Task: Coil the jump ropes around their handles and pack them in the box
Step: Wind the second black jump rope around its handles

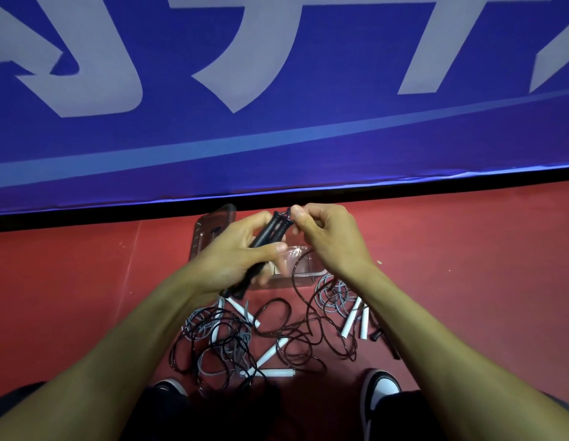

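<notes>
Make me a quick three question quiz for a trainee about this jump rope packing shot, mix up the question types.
1. True or false: the left hand holds a pair of white handles.
2. Multiple choice: the clear box lies (A) on the red floor beyond the hands, (B) on the person's lap, (C) on a shelf.
3. Fill in: the right hand pinches the black ____ near the top of the black handles.

Key: 1 false, the handles it holds are black; 2 A; 3 rope.
</notes>
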### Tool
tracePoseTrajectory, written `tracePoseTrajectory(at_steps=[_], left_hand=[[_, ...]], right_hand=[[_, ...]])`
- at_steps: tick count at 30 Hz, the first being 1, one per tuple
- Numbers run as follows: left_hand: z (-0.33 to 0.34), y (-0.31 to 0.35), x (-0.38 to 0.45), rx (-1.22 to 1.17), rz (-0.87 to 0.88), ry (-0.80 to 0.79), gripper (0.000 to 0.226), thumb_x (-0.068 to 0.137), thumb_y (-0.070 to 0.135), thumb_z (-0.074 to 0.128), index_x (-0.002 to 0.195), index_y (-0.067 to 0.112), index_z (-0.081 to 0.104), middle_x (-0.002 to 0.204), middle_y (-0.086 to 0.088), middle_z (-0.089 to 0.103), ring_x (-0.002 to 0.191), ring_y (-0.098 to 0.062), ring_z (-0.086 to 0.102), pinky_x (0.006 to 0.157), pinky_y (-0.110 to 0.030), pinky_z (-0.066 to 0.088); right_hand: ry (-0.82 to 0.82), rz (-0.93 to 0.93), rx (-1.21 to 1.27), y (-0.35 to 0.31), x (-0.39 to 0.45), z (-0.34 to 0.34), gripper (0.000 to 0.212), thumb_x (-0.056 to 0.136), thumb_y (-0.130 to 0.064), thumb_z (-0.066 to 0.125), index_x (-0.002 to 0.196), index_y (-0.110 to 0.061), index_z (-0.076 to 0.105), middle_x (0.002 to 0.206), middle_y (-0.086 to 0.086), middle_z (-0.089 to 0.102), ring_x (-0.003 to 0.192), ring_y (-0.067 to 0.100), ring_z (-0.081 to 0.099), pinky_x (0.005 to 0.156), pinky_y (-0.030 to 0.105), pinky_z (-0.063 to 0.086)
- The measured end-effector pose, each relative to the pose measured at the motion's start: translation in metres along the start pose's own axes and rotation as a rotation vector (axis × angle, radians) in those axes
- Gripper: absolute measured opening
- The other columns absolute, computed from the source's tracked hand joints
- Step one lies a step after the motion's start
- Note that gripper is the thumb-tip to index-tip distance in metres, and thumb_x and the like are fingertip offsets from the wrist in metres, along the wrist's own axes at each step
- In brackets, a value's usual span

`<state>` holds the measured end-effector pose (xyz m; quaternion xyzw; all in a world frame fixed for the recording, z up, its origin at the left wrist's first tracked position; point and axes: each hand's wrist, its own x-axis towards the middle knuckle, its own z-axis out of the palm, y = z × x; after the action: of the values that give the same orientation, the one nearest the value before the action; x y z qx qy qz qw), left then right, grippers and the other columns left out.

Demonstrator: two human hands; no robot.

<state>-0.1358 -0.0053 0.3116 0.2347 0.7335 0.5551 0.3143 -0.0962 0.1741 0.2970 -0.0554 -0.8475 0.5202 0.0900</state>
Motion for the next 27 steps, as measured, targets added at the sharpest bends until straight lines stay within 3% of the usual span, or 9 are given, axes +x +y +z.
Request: tracePoseTrajectory(at_steps=[2,4,8,12,14,17,20,23,27], left_hand=[[0.001,-0.005,0.001,0.297,0.092,0.153,0.006,0.102,0.021,0.059,0.098,0.017,0.059,0.066,0.012,0.056,0.053,-0.002,0.047,0.054,-0.019,0.037],[0.007,-0.007,0.001,0.486,0.104,0.270,0.024,0.105,0.037,0.047,0.089,0.025,0.061,0.063,0.015,0.051,0.056,-0.003,0.047,0.057,-0.023,0.036],[0.014,-0.007,0.006,0.336,-0.009,0.350,0.047,0.103,0.042,0.027,0.080,0.032,0.067,0.063,0.011,0.053,0.056,-0.004,0.046,0.060,-0.030,0.036],[0.006,-0.009,0.005,0.081,-0.020,0.111,0.030,0.106,0.027,0.042,0.099,0.016,0.069,0.077,-0.005,0.047,0.067,-0.011,0.041,0.060,-0.026,0.036],[0.007,-0.009,0.005,0.044,-0.026,0.046,0.018,0.106,0.018,0.050,0.103,0.018,0.068,0.079,-0.002,0.052,0.068,-0.009,0.044,0.059,-0.022,0.039],[0.013,-0.007,0.005,-0.063,-0.019,0.111,0.013,0.097,0.019,0.064,0.094,0.006,0.061,0.064,0.003,0.054,0.056,-0.007,0.047,0.053,-0.019,0.041],[0.014,-0.006,0.005,-0.053,0.021,0.171,0.025,0.088,0.028,0.076,0.091,0.004,0.070,0.078,-0.010,0.072,0.072,-0.014,0.068,0.070,-0.025,0.055],[0.014,-0.007,0.006,-0.108,-0.023,0.261,0.013,0.091,0.015,0.072,0.092,0.002,0.076,0.095,-0.017,0.076,0.085,-0.015,0.071,0.081,-0.030,0.054],[0.011,-0.008,0.004,-0.076,-0.070,0.263,0.007,0.094,0.003,0.065,0.095,0.000,0.070,0.087,-0.014,0.077,0.081,-0.019,0.075,0.081,-0.032,0.054]], right_hand=[[-0.021,0.032,-0.041,0.002,0.000,0.002,0.050,0.103,-0.042,0.049,0.061,-0.016,0.059,0.048,-0.008,0.043,0.046,0.006,0.037,0.051,0.025,0.031],[-0.050,0.097,0.046,0.001,-0.001,0.006,0.053,0.105,-0.042,0.046,0.059,-0.017,0.056,0.050,-0.008,0.045,0.045,0.006,0.036,0.052,0.027,0.032],[-0.129,0.339,0.375,0.000,-0.003,0.014,0.053,0.107,-0.042,0.041,0.061,-0.017,0.049,0.045,-0.008,0.037,0.038,0.006,0.025,0.039,0.019,0.021],[-0.103,0.409,0.440,0.002,0.000,0.012,0.052,0.106,-0.043,0.042,0.060,-0.019,0.048,0.046,-0.005,0.032,0.039,0.008,0.021,0.041,0.020,0.015],[-0.097,0.381,0.437,0.000,0.000,0.009,0.052,0.106,-0.044,0.043,0.061,-0.018,0.050,0.045,-0.006,0.034,0.039,0.008,0.023,0.040,0.020,0.017],[-0.099,0.258,0.301,-0.001,-0.001,0.011,0.060,0.105,-0.047,0.042,0.064,-0.006,0.056,0.045,0.003,0.044,0.043,0.010,0.036,0.046,0.024,0.030],[-0.096,0.145,0.204,-0.004,-0.002,0.018,0.074,0.097,-0.060,0.042,0.077,0.009,0.060,0.067,0.028,0.059,0.059,0.020,0.050,0.060,0.043,0.045],[-0.060,0.052,0.109,-0.005,-0.001,0.019,0.055,0.099,-0.048,0.052,0.066,-0.005,0.058,0.058,0.008,0.058,0.055,0.010,0.049,0.056,0.036,0.041],[-0.042,-0.014,-0.024,-0.006,-0.003,0.017,0.043,0.103,-0.035,0.052,0.064,-0.017,0.059,0.052,-0.005,0.061,0.052,0.014,0.059,0.057,0.031,0.048]])
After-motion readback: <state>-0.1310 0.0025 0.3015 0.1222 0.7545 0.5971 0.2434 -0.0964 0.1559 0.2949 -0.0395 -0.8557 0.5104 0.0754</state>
